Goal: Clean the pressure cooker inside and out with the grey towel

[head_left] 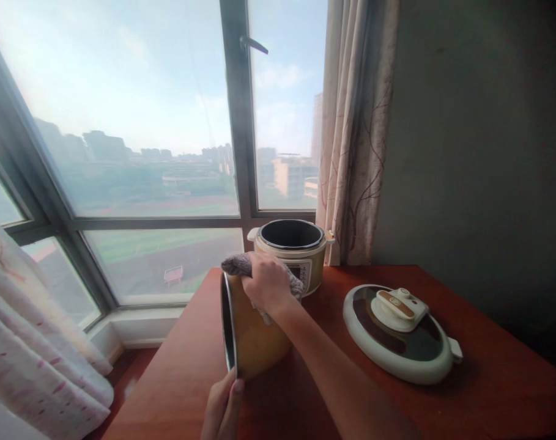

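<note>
Closest to the person, at the bottom edge of the view, the left hand (222, 408) steadies the lower rim of an inner pot (254, 333), thumb pressed against the metal edge; the rest of its fingers are out of view, so how far they wrap around cannot be told. The inner pot is tipped onto its side on the wooden table (177, 379), its dark opening facing left and its golden outer wall turned toward the person. Over the top of that wall the right hand (267, 283) is curled around a grey cloth (241, 265), fingers pressed together on it and holding it down against the pot; one end of the cloth sticks out to the left of the knuckles, another bit shows to the right beside the wrist.

To the right, well apart from the pot, the cooker lid (399, 333) lies flat on the table, white-rimmed with a dark centre and a cream handle with a brown strip on top.

Just behind the right hand stands the pressure cooker body (292, 250), upright and open, its dark cavity visible, a control panel on its front. Behind it hangs a patterned curtain (355, 134) beside the window (135, 122), which looks out on hazy buildings and a green field.
</note>
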`<state>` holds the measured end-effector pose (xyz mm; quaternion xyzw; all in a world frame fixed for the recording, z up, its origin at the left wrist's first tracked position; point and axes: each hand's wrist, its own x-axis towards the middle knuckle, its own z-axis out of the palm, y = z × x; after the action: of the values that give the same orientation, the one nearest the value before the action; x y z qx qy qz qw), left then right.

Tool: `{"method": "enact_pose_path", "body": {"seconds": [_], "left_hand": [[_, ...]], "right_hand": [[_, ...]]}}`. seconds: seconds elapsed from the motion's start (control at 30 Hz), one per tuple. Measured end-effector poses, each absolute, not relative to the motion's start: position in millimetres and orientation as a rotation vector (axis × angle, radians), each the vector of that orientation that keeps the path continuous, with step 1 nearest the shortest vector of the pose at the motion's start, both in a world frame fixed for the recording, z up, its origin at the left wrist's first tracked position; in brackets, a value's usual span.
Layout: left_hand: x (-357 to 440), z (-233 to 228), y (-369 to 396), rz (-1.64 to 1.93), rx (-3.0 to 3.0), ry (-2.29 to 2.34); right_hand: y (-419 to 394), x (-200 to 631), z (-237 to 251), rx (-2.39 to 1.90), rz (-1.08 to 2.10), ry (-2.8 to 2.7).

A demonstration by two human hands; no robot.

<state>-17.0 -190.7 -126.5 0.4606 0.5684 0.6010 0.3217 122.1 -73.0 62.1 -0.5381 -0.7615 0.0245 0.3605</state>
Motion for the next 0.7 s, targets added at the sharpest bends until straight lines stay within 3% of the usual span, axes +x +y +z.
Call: {"method": "enact_pose_path", "body": {"seconds": [0.3,0.5,0.7], "left_hand": [[3.2,-66.8,-178.4,1.594,1.258,1.233],[2.2,-59.6,-176.2,1.664,1.056,1.166],[10.8,-52.5,-183.7,1.633,0.651,1.176]], "right_hand": [[-136.6,125.7,-16.8,-0.987,-0.115,-1.869],[-173.1,126.4,-89.1,-0.957,-0.227,-1.858],[-189.4,117.7,-128.5,-0.992,-0.188,-1.734]]}}
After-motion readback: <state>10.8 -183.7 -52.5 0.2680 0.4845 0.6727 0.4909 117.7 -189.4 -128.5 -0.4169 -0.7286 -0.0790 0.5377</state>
